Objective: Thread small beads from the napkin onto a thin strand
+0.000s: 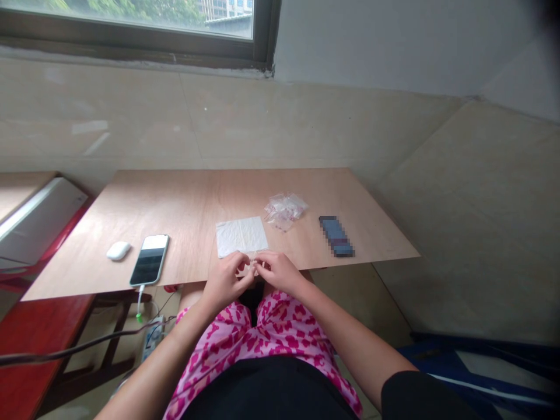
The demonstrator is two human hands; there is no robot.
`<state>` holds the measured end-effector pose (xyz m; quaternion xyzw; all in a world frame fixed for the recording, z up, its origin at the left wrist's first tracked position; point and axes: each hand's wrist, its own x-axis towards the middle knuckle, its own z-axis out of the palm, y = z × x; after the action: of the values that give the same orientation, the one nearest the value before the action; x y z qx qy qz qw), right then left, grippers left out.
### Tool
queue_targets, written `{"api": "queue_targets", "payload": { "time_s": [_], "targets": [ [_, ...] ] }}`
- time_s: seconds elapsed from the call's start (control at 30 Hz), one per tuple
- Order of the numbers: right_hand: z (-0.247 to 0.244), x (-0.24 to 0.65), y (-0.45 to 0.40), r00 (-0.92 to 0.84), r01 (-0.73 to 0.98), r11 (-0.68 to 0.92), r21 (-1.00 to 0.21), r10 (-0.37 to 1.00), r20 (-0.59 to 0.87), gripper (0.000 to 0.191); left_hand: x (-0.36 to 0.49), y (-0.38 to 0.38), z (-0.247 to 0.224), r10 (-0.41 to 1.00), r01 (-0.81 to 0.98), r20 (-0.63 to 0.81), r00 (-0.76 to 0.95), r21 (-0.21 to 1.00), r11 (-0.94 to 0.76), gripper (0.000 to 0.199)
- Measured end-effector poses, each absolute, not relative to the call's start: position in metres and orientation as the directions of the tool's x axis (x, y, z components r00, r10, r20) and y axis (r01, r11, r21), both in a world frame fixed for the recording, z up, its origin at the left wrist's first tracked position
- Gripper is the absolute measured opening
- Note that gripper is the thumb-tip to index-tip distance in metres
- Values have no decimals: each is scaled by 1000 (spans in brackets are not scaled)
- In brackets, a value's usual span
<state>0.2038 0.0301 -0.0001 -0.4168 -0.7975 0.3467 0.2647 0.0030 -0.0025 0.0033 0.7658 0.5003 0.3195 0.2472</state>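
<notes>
My left hand (226, 281) and my right hand (280, 273) meet at the near edge of a plywood board (184, 201). Their fingertips pinch a small pale item (254, 263), mostly hidden by my fingers, so I cannot tell what it is. Just beyond them lies a white sheet (241, 236), which looks like paper or tissue. To its right is a bunch of small clear plastic bags (285, 211). Farther right lies a blurred dark-blue phone (336, 236). Left of my hands are a smartphone (149, 260) on a charging cable and a white computer mouse (118, 251).
A tiled wall (175, 122) rises behind the board, with a window (131, 23) above it. A red wooden bench (39, 332) stands at the lower left, with a power strip (153, 337) and cables on the floor. A blue frame (476, 367) sits at the lower right.
</notes>
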Motion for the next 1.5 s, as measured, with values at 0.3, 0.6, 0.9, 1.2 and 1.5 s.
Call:
{"api": "queue_targets", "payload": {
  "time_s": [0.3,0.6,0.9,1.2,1.5],
  "targets": [
    [7,214,36,-600,333,179,-926,797,-61,31,-12,8,1,864,584,156,479,678,-446,54],
    [18,214,35,-675,299,233,-925,738,-32,13,-6,3,6,865,546,92,494,741,-390,49],
    [13,217,36,-696,347,225,-911,712,-89,6,-8,3,15,846,557,58,529,729,-398,57],
    [12,222,38,-681,378,282,-882,730,-59,22,-7,4,15,880,444,-28,473,871,-211,40],
    [20,217,32,-749,369,384,-847,662,-25,27,-9,8,24,743,262,-262,616,957,121,44]
  ]
}}
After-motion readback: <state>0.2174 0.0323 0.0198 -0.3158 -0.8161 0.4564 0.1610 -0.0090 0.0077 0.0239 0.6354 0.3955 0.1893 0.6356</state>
